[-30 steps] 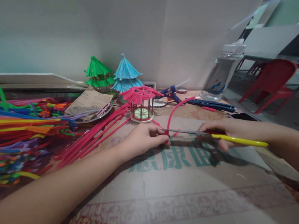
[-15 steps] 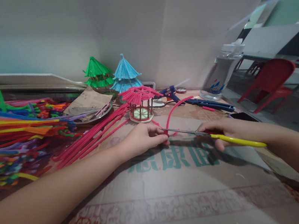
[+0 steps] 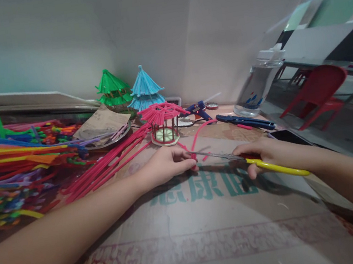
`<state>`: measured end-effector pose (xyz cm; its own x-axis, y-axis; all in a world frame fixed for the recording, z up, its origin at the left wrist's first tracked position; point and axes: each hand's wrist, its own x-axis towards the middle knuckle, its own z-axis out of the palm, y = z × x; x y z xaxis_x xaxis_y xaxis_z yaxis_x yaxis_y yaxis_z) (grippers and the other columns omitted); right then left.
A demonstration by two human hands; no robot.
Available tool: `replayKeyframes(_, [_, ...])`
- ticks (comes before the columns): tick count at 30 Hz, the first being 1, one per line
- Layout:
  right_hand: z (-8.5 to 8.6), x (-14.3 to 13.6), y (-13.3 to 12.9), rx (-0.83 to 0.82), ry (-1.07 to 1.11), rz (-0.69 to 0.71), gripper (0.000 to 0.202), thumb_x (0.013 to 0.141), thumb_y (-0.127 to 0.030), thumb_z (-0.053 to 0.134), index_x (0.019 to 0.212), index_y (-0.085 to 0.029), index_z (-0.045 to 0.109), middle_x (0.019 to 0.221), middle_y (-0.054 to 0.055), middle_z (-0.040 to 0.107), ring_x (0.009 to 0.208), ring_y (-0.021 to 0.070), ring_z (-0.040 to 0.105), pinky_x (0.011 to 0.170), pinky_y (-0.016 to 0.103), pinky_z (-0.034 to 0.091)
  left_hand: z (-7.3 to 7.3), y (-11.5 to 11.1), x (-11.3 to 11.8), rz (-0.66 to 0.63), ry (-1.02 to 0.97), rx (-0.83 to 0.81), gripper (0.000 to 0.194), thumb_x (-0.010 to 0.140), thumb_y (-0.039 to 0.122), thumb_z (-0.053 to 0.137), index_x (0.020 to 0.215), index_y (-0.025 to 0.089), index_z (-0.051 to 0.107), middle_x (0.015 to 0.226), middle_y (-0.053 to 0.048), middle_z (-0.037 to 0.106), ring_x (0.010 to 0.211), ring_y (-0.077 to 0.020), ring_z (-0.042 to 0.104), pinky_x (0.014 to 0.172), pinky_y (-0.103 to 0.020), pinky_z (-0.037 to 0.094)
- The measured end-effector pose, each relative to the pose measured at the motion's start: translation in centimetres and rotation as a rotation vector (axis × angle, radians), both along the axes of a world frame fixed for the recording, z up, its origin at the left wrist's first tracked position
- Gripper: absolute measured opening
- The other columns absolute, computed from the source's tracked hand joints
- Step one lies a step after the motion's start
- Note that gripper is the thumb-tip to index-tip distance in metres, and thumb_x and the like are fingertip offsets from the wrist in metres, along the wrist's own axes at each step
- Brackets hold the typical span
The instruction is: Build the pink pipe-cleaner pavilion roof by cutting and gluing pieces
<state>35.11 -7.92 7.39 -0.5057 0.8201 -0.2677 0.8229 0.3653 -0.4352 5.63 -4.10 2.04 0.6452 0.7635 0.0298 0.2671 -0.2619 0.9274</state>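
Observation:
My left hand (image 3: 176, 163) pinches a pink pipe cleaner (image 3: 199, 131), whose long end curves up and to the right. Scissors with yellow handles (image 3: 277, 167) are in my right hand (image 3: 257, 155), and their blades reach left to the pink strand at my left fingertips. Just behind my left hand stands a small pavilion (image 3: 164, 127) with a pink roof, brown posts and a pale base. Short pink pieces (image 3: 206, 156) lie by the blades. Whether the blades are closed on the strand is too small to tell.
Long pink pipe cleaners (image 3: 110, 162) and a multicoloured heap (image 3: 17, 161) lie left. Behind are a green pavilion (image 3: 112, 88), a blue one (image 3: 145, 88) and a glue gun (image 3: 199, 110). A bottle (image 3: 256, 86), dark blue tool (image 3: 245, 122) and phone (image 3: 289, 137) are right.
The curved pink strand now leans lower and its free end has shifted left. The whole view has shifted slightly. Both hands keep nearly the same pose.

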Motion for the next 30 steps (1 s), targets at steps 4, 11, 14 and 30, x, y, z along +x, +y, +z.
replayKeyframes(4, [-0.1,0.5,0.4,-0.038,-0.012,-0.014,0.029,0.082,-0.042,0.063,0.103,-0.021,0.066,0.074,0.001,0.071,0.073,0.0212,0.061,0.064,0.027,0.038,-0.1,0.0,0.0,0.014,-0.018,-0.003,0.023,0.085,0.035,0.063,0.082,0.015,0.071,0.085,-0.005,0.076,0.077,-0.0139,0.066,0.067,-0.022,0.046])
replayKeyframes(11, [0.6,1.2,0.6,0.08,0.106,-0.031,0.039,0.075,-0.05,0.071,0.101,-0.021,0.07,0.086,0.003,0.067,0.08,0.0242,0.06,0.067,0.03,0.043,-0.2,0.1,0.1,0.258,-0.007,0.079,0.022,0.082,0.035,0.065,0.085,0.014,0.072,0.086,-0.004,0.075,0.079,-0.0174,0.067,0.072,-0.025,0.047])
replayKeyframes(14, [0.5,-0.1,-0.2,0.093,0.047,-0.009,0.041,0.074,-0.049,0.075,0.105,-0.024,0.071,0.09,0.003,0.069,0.083,0.0237,0.062,0.069,0.03,0.045,0.1,0.3,-0.1,0.331,0.041,0.167,0.022,0.085,0.034,0.062,0.088,0.015,0.073,0.087,-0.003,0.075,0.082,-0.0184,0.067,0.076,-0.027,0.047])
replayKeyframes(30, [-0.4,-3.9,-1.1,0.495,-0.127,0.158,0.025,0.095,-0.032,0.053,0.111,-0.025,0.071,0.105,0.008,0.072,0.096,0.0235,0.066,0.081,0.033,0.049,-0.2,0.6,0.2,0.306,-0.117,0.153,0.02,0.091,0.033,0.056,0.088,0.015,0.066,0.092,-0.007,0.075,0.085,-0.0191,0.07,0.078,-0.029,0.053])
